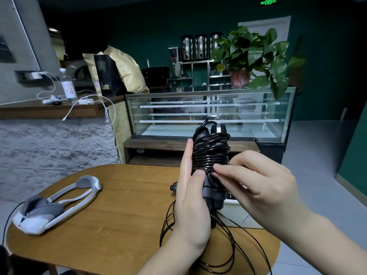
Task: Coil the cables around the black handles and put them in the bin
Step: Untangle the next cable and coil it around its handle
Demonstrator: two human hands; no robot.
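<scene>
Clearly the left hand [191, 197] grips the paired black handles [211, 155] upright above the counter [119, 205], while the right hand's fingers [224, 171] pinch the cable [222, 245] just below the coils — each turn should lie snug under the last, with tension kept on the slack hanging beneath both hands.

The cable [211, 155] is glossy black, coiled on matte black handles [213, 193]. The counter [119, 215] is warm brown wood grain. At its left edge, the headset [53, 205] is white with grey padding. The bin [238, 213] is white.
</scene>
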